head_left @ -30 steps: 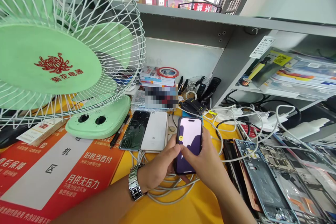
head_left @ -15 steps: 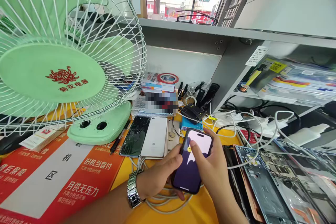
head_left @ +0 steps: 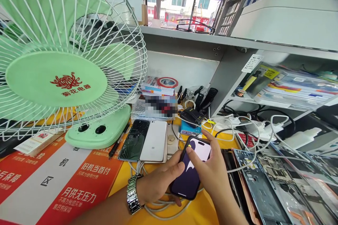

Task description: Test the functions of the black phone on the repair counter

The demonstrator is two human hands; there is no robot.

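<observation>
The fingers of the left hand point(head_left: 154, 186) are curled around the left edge of a lit smartphone point(head_left: 186, 181). The right hand point(head_left: 212, 172) is half closed around its right edge, thumb over the screen; contact I cannot tell. Below are coiled cables point(head_left: 139, 167). Farther left lie a white Mi phone point(head_left: 154, 135) and a cracked dark phone point(head_left: 134, 140); right, a blue phone frame point(head_left: 264, 186).

This looks like a phone-repair shop; a cracked phone point(head_left: 134, 140), stripped phone frame point(head_left: 260, 186) and circuit board point(head_left: 274, 169) show it.
</observation>
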